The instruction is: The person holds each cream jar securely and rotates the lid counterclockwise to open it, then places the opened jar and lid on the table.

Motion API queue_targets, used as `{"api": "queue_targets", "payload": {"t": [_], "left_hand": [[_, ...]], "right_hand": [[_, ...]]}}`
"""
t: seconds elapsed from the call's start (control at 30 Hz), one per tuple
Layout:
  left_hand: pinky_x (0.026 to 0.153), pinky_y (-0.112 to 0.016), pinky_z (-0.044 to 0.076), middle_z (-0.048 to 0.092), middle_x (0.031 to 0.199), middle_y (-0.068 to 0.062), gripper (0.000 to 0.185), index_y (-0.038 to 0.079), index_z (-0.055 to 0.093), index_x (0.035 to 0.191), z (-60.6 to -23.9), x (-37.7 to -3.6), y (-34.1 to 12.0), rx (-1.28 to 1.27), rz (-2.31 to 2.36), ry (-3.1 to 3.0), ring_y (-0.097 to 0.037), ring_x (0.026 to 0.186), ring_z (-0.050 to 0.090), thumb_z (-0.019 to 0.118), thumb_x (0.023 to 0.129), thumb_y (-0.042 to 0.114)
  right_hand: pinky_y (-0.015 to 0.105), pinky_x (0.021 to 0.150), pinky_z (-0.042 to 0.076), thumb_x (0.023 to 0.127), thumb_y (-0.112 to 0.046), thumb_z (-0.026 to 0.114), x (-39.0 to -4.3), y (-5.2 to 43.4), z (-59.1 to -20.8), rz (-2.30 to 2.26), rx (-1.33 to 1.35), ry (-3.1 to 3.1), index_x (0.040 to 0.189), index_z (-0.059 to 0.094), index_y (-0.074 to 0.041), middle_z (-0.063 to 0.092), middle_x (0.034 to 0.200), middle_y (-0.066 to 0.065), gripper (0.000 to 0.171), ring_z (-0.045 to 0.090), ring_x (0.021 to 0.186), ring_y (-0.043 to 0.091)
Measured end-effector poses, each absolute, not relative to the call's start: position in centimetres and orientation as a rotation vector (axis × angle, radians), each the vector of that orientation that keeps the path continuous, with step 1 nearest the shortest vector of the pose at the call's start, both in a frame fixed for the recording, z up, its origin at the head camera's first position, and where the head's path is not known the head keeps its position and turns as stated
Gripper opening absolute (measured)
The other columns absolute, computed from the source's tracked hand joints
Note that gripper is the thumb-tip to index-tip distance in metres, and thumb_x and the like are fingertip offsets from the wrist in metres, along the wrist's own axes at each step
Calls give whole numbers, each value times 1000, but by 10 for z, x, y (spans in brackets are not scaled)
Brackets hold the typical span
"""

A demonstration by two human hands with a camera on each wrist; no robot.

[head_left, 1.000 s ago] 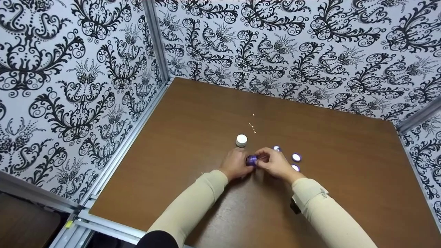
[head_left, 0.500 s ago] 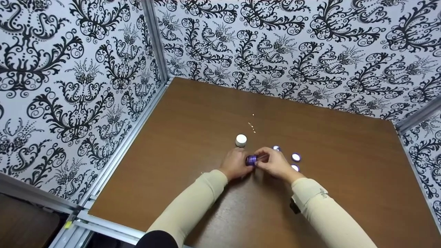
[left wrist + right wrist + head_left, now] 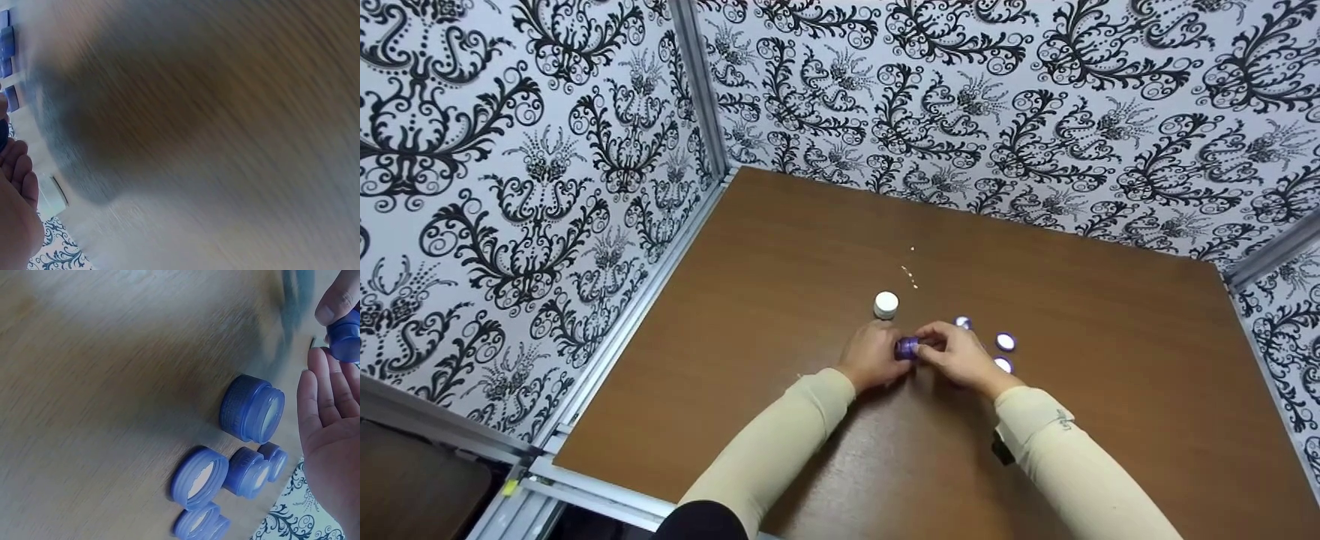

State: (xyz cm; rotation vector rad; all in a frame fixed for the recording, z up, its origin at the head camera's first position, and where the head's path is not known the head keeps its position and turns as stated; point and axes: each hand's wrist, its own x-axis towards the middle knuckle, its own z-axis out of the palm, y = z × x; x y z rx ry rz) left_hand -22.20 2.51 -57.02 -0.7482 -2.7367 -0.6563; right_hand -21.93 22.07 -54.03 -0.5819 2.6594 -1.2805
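My left hand grips a small purple jar tipped on its side near the middle of the table. From the other side, the thumb and forefinger of my right hand pinch at the jar's right end. In the right wrist view, the left thumb lies over the purple jar while the right hand's other fingers stretch out below it. Beyond the left hand stands a white jar. To the right are several purple pieces, among them a stout jar and a ring-shaped lid.
Pale crumbs lie on the brown table behind the white jar. Patterned walls rise along the left and back, with a metal frame at the left edge. More purple jars stand right of the hands.
The right hand's thumb and fingers have shifted slightly at the jar's end. The left hand, the white jar and the purple pieces stay in place.
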Motion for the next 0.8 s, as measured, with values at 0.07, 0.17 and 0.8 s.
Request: {"api": "queue_targets", "payload": {"t": [0.07,0.17,0.8], "left_hand": [[74,-34,51,66,86,2,27,12,73,86,-570,-222,25,-752,-656,-2730,-18,83,62,80,75,36],[75,-34,51,66,87,2,27,12,73,85,-570,-222,25,-761,-649,-2713,-18,84,63,79,75,36],[73,-34,52,67,88,1,31,11,74,91,-567,-221,26,-758,-625,-2761,-19,83,64,78,77,39]], "right_hand": [[38,83,53,91,-12,71,-220,221,-540,-1292,-584,2648,111,67,-2,71,100,7,22,68,92,22],[37,82,54,89,-11,72,-220,221,-540,-1301,-583,2644,111,67,-3,71,101,6,23,69,92,22],[40,83,53,87,-5,71,-220,224,-540,-1325,-631,2621,114,65,1,70,101,12,29,68,92,29]]}}
